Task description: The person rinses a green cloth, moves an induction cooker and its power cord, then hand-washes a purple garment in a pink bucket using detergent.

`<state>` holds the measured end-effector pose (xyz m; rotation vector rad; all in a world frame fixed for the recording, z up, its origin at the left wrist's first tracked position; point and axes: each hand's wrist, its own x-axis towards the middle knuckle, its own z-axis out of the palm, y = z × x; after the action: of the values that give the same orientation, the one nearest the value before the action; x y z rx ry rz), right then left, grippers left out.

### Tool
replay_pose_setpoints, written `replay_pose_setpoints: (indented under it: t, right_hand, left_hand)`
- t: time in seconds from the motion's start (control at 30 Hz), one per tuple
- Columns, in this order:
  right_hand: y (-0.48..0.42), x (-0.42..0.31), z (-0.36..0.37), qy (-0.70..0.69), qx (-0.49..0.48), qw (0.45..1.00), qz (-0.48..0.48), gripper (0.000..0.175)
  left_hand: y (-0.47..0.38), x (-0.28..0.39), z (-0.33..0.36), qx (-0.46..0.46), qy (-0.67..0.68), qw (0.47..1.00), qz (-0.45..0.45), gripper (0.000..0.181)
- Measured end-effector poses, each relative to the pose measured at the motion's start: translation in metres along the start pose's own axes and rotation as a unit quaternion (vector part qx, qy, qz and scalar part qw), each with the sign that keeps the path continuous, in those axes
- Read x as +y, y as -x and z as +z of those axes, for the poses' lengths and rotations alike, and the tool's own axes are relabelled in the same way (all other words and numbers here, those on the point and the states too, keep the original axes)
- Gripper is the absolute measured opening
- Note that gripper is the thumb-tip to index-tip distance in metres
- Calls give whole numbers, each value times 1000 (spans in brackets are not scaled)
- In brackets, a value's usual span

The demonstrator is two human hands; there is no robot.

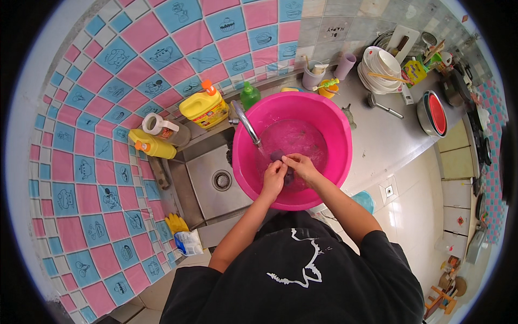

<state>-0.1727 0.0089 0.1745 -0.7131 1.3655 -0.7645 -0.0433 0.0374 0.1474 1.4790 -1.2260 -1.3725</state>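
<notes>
A large pink plastic basin [338,109] with water in it stands at the right side of the steel sink [206,182]. Over the basin, my left hand [273,176] and my right hand [300,165] meet, their fingers pinching a small dark purplish cloth [277,155]. Part of the cloth hangs below the fingers towards the water. The chrome faucet [247,125] reaches over the basin's rim, its spout just above the hands, and a stream of water seems to run from it. The fingertips partly hide the cloth, so its exact kind cannot be told.
Yellow detergent jugs [204,108], a green bottle [250,95] and a lidded pitcher [166,129] line the sink's back. On the counter at right are stacked white bowls [378,69], a ladle [384,106] and metal bowls [431,113]. Yellow gloves [176,222] lie at the sink's left corner.
</notes>
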Motion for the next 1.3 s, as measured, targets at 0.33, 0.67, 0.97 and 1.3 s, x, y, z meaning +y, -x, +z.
replay_pose_setpoints:
  t: [0.33, 0.67, 0.97, 1.3]
  right_hand:
    - [2, -22, -31, -124, -22, 989, -78, 14]
    - [10, -21, -24, -42, -52, 993, -93, 14]
    - [19, -68, -58, -307, -99, 946, -33, 11]
    - [31, -76, -41, -290, -99, 952, -21, 17]
  left_hand:
    - [9, 21, -18, 39, 22, 986, 159, 19]
    - [9, 23, -19, 62, 92, 983, 149, 15]
    - [12, 45, -35, 57, 196, 976, 68, 20]
    - [13, 105, -52, 41, 319, 944, 72, 21]
